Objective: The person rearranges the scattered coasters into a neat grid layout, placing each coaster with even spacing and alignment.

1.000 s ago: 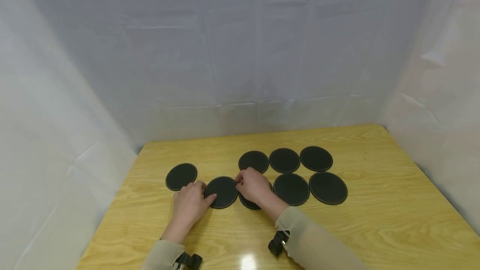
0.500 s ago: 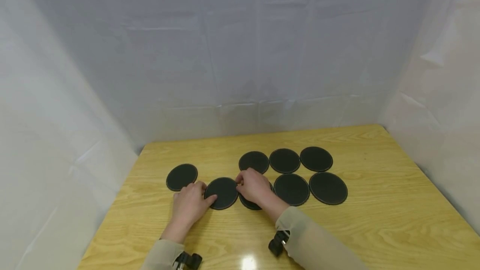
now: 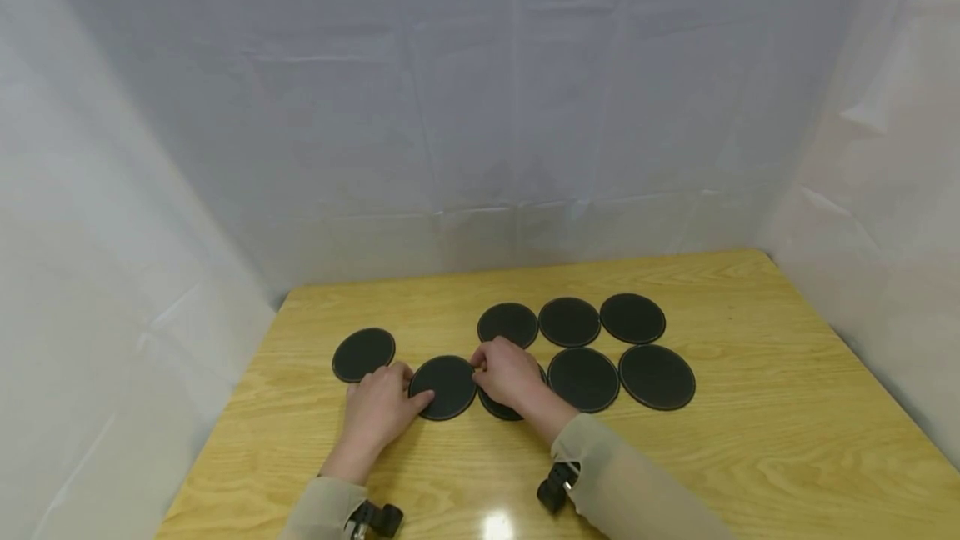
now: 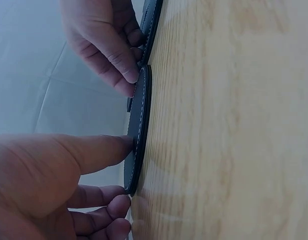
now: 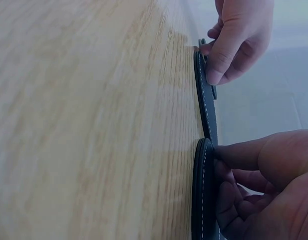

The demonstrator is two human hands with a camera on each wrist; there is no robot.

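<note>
Two rows of coasters (image 3: 582, 378) on table (image 3: 750, 457), lone coaster (image 3: 363, 354) left

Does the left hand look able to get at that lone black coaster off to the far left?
Probably yes. The left hand rests on the middle coaster, and the lone coaster lies flat on the table just beyond its knuckles, with only bare wood between them.
</note>
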